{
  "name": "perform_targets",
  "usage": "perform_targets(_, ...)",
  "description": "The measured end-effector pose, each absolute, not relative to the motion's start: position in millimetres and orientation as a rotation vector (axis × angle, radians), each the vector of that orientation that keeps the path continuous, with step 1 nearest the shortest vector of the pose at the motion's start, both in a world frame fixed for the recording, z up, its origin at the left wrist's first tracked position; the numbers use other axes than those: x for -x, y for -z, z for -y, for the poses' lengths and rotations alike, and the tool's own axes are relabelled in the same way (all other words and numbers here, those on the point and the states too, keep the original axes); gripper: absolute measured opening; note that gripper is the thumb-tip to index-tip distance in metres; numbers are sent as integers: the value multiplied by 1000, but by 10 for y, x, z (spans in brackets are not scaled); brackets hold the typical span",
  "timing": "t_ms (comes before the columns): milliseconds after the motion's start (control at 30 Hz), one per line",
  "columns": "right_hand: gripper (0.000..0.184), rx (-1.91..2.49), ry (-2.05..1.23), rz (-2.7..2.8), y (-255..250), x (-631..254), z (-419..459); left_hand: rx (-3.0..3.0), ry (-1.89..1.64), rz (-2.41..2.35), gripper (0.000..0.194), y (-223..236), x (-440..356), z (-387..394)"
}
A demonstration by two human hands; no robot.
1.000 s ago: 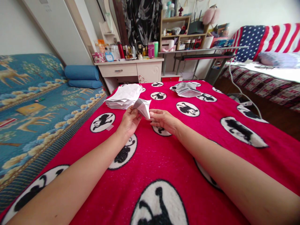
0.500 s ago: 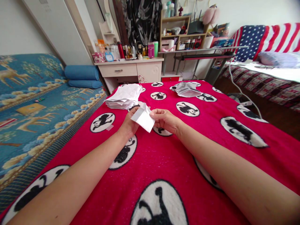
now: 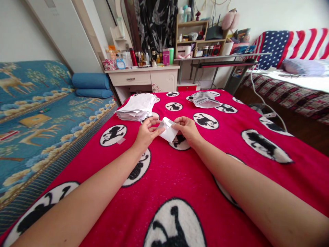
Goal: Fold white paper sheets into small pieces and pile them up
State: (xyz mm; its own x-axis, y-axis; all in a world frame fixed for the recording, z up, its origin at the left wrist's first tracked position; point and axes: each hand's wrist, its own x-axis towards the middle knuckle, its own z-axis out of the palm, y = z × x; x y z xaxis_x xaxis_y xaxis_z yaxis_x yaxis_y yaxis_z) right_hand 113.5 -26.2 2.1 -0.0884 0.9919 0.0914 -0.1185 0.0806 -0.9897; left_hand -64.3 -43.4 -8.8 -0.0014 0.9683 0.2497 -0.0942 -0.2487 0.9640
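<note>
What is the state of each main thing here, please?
Folded paper: creased, between both hands
Left hand: touching the paper's left side
Right hand: touching its right side
White paper stack: loose, uneven edges
Grey paper pile: folded pieces, overlapping
Red cloth: spread out
Dresser drawer: closed

Ok so 2 bare arms (image 3: 246,187) are showing here, skin running right to the edge of view. The left forearm (image 3: 97,195) is tapering smoothly to a slimmer wrist, and the right one is doing the same. 1 tiny spot (image 3: 64,240) is sitting low on the left. The left hand (image 3: 149,132) and right hand (image 3: 187,129) are going bare too.
</note>
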Motion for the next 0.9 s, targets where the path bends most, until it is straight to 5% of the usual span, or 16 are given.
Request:
perform_targets(367, 31, 1002, -1095, 1556, 50, -1057, 292, -1699, -1380, -1134, 34, 125, 588, 462)
perform_targets(900, 26, 1064, -1055, 1634, 38, -1090, 290, -1338, -1456, -1223, 21, 87, 575, 487)
